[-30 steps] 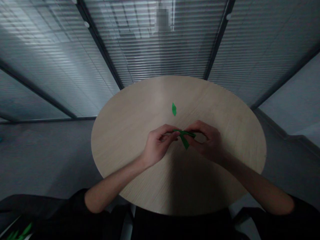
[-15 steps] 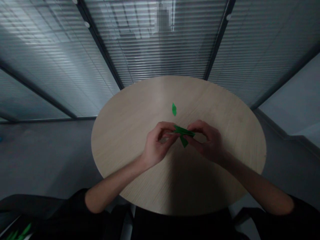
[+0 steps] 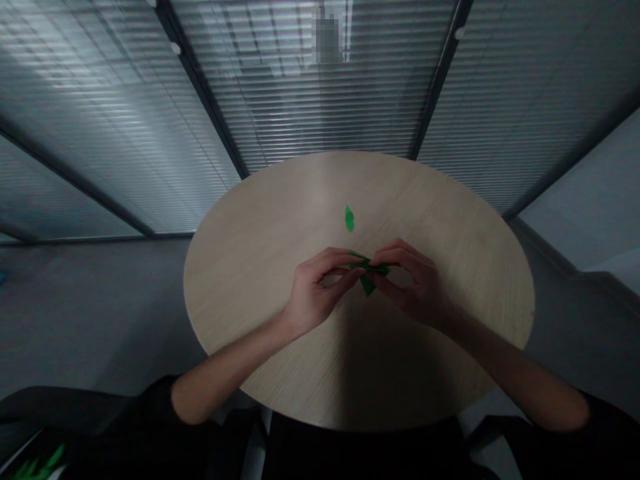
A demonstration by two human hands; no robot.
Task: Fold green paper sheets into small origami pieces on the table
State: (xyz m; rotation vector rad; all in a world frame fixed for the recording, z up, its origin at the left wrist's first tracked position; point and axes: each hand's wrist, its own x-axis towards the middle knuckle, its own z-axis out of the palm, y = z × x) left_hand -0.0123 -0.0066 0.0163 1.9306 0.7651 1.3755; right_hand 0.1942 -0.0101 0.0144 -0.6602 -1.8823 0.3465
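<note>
While pinching the folded green paper [image 3: 369, 269] between left hand [image 3: 314, 288] and right hand [image 3: 416, 283], near the loose green scrap [image 3: 349, 219] on the desk [image 3: 250, 267], press each crease flat.

Your view is dim and cool. Pale light comes through the blinds [image 3: 310, 100] at 12 o'clock, sheening the table [image 3: 260, 220]; your shadow darkens it toward 6 o'clock. The green paper [image 3: 369, 270] is sharp; window bars [image 3: 199, 87] bow at the edges.
</note>
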